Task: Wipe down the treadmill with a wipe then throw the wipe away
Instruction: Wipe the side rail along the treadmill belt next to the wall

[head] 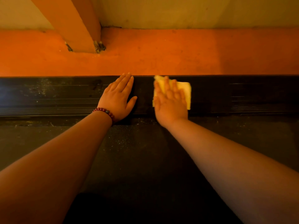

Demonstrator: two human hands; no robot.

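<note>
The treadmill's black ribbed side rail (pixel 48 96) runs across the middle of the head view, with the dark textured belt (pixel 137 159) below it. A pale yellow wipe (pixel 186 91) lies flat on the rail. My right hand (pixel 169 101) presses on the wipe with straight, spread fingers; it looks slightly blurred. My left hand (pixel 119 97) rests flat on the rail just left of the wipe, fingers straight, holding nothing. A red bead bracelet (pixel 105 113) circles the left wrist.
Beyond the rail lies an orange floor (pixel 178 52) and a pale wall (pixel 194 12). A slanted post (pixel 76 25) meets the floor at the upper left, with brackets at its foot. Dust specks show on the rail's left part and on the belt edge.
</note>
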